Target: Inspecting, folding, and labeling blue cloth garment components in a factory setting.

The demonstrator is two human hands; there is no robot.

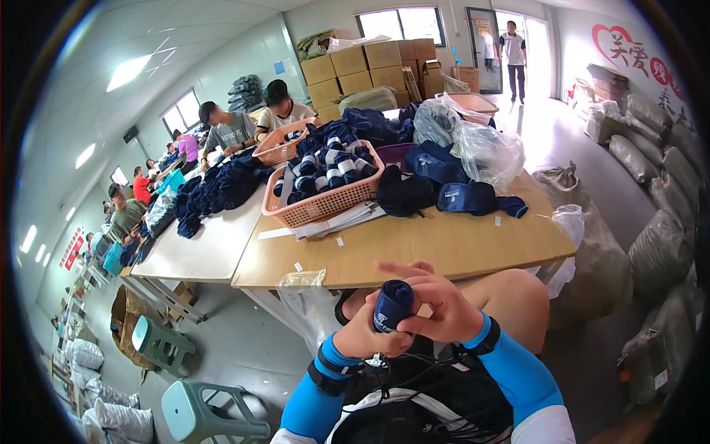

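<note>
gripping a rolled navy cloth point(393, 303) in the left hand point(361, 337), with fingers and thumb curled around its lower part. touching the same roll from the other side with the right hand point(450, 311), pressing the thumb against it, with the fingers partly spread and one stretched out above the top. held nearly upright between both hands, just in front of the near edge of the wooden table point(414, 251). wearing blue sleeves point(521, 374) on both forearms, with black bands point(490, 337) near the wrists.

set, on the tabletop, with a peach basket point(325, 212) full of navy rolls point(336, 166) in white bands, resting partly on white paper strips point(344, 220). piled, to the right of that, with navy cloth pieces point(436, 164) and a clear plastic bag point(492, 152). joined on the left by a white table point(194, 255), heaped with more navy cloth point(222, 186). flanked on the floor by green stools point(188, 407) at left and stuffed sacks point(592, 251) at right.
</note>
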